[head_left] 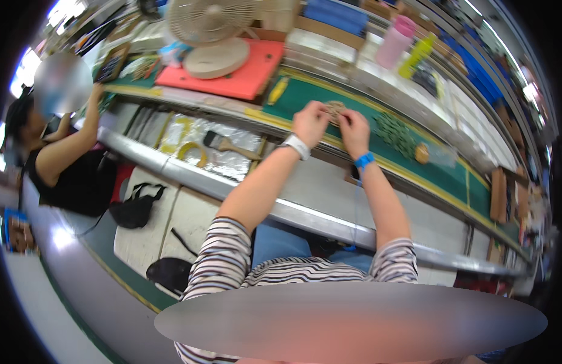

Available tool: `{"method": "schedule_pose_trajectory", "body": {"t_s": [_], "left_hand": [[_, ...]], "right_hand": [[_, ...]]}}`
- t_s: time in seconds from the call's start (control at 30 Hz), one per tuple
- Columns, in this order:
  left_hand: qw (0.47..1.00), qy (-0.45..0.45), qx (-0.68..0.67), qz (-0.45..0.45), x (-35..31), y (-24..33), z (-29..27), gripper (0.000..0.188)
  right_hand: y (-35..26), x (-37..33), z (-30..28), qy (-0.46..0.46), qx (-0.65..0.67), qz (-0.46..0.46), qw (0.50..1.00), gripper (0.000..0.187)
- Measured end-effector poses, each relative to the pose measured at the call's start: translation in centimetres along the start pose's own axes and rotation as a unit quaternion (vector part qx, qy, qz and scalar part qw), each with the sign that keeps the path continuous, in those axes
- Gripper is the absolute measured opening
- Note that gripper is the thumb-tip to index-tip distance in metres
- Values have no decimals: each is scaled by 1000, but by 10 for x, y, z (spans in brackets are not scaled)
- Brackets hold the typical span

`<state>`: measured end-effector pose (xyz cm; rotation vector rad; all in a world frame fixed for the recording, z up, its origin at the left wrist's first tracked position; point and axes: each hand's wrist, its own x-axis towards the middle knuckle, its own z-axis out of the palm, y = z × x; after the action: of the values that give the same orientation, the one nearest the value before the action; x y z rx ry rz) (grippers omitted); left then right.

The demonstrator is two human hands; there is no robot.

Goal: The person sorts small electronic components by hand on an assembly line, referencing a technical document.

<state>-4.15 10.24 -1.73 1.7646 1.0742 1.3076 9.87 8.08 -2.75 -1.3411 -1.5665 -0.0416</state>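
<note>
Left hand point(309, 121) and right hand point(354, 128) both pinching small round part point(335, 109), green pieces point(395, 133) beside, brush point(229, 144), fan point(209, 33)

A beige fan point(209, 21) stands on a red board point(247, 76); right of it are a pink cup point(395, 41) and a paintbrush point(229, 145) below.

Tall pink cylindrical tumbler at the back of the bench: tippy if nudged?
Probably. The tall pink cylindrical tumbler stands upright and looks narrow for its height, so a push near the top may topple it. Its round body would likely roll once down. Weight is unclear; its contents are hidden.
</note>
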Motion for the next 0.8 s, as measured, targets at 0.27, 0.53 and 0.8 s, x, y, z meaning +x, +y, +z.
{"method": "schedule_pose_trajectory", "body": {"t_s": [0.27, 0.53, 0.8], "left_hand": [[997, -27, -22, -67, 10, -14, 0, 10], [989, 75, -2, -125, 28, -25, -17, 8], [941, 65, -243, -225, 31, -18, -22, 11]], "right_hand": [[13, -3, 1, 31, -88, 51, 994, 36], [6, 27, 15, -187, -172, 127, 959, 81], [19, 26, 32, -206, -191, -18, 960, 36]]}}
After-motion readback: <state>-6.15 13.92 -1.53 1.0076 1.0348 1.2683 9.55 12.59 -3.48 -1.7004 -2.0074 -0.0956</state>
